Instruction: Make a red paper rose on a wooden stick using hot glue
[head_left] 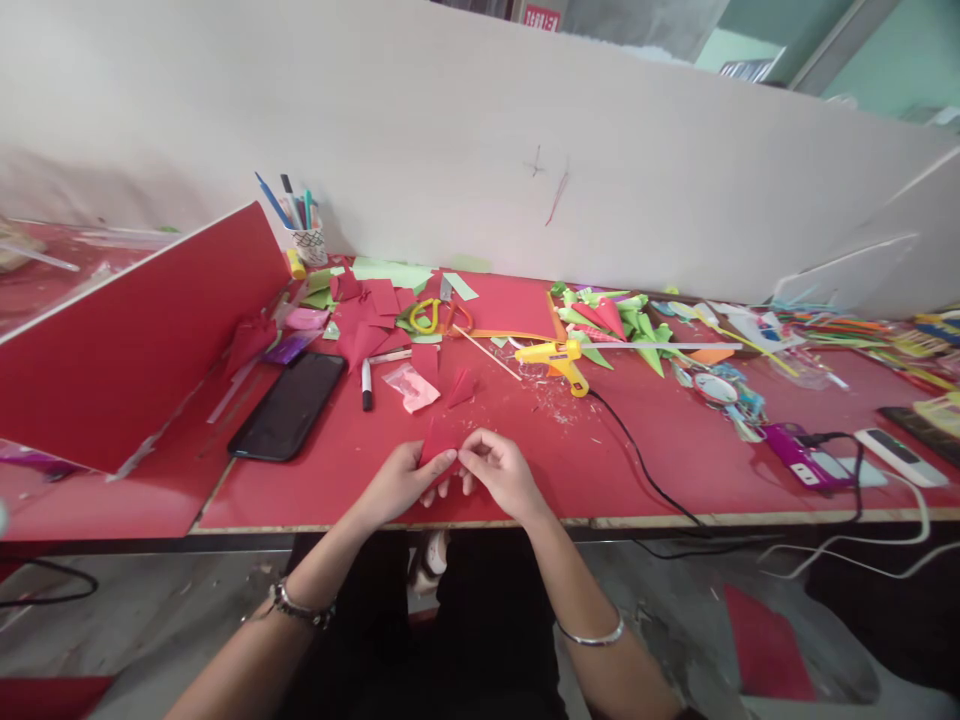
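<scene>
A small piece of red paper (439, 440) is pinched between both hands just above the front part of the red table. My left hand (409, 475) is closed on its left and lower side, the thumb pressing on it. My right hand (499, 470) pinches its right edge, thumb and forefinger meeting near the left thumb. Behind the hands lie a folded red paper piece (462, 387) and a clear packet with pink contents (412, 385). The yellow glue gun (555, 362) rests on its side to the right, a long glue stick (652, 346) reaching out from its back.
Red and green paper scraps (371, 320), scissors (442, 316) and a marker (366, 385) lie further back. A black phone (289, 408) is at left, beside an upright red board (150, 340). Folded green paper cones (637, 325) are piled at back right. A black cord (637, 450) crosses the right side.
</scene>
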